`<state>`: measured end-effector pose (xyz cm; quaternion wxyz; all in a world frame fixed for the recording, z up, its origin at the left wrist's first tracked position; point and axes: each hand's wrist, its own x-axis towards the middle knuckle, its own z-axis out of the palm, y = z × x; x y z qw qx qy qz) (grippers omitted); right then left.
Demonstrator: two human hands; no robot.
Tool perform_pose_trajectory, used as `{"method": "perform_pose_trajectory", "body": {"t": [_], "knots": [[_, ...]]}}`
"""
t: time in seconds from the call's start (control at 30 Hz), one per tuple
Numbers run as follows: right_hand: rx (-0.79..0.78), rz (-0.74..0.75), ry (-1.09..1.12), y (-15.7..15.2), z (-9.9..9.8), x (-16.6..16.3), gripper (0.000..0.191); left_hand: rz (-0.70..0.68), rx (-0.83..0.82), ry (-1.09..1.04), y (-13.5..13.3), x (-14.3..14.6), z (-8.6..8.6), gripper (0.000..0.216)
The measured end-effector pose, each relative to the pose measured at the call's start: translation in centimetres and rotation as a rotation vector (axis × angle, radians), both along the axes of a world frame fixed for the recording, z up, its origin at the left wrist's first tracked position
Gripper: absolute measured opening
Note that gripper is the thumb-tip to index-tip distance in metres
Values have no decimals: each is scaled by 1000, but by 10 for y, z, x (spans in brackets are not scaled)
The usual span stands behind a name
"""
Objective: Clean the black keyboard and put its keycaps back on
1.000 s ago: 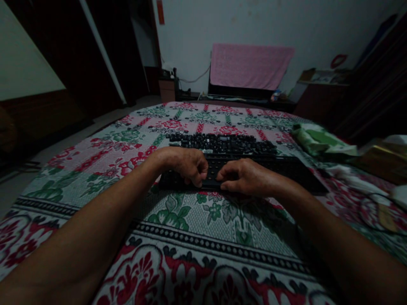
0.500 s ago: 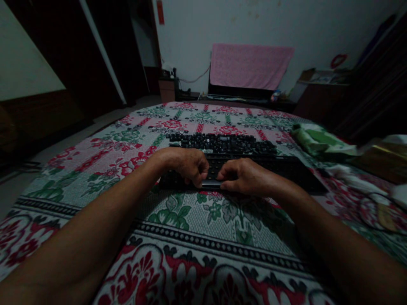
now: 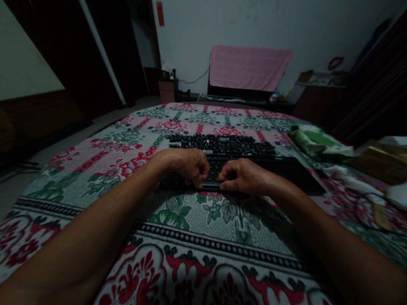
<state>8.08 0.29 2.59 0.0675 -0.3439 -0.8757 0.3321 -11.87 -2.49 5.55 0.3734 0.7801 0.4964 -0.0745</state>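
Observation:
A black keyboard [image 3: 286,169] lies on a floral bedspread [image 3: 178,216], with a heap of loose black keycaps [image 3: 222,144] along its far side. My left hand [image 3: 189,165] is curled at the keyboard's near edge, fingertips pinched on the left end of a long grey key [image 3: 211,185]. My right hand [image 3: 244,176] is curled too, its fingertips pinching the right end of the same key. The hands are almost touching over it. Whether the key is seated or loose cannot be told in the dim light.
At the right of the bed lie a green and white bag [image 3: 314,142], a gold box [image 3: 378,156] and a white object with a dark cable [image 3: 397,195]. A pink towel [image 3: 249,67] hangs over a dark screen at the far wall.
Both hands stay pinched on the long key at the keyboard's front edge; the fingers have shifted only slightly and the view has tilted down a little.

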Motion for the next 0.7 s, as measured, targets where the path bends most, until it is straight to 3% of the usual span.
{"method": "perform_pose_trajectory", "body": {"t": [0.23, 0.5, 0.7], "knots": [[-50, 0, -23, 1, 0, -1, 18, 23, 60, 89, -4, 8, 2, 12], [5, 70, -5, 3, -1, 3, 21, 12, -40, -51, 3, -7, -4, 18], [23, 54, -31, 1, 0, 1, 17, 17, 31, 7, 3, -2, -5, 9]]}}
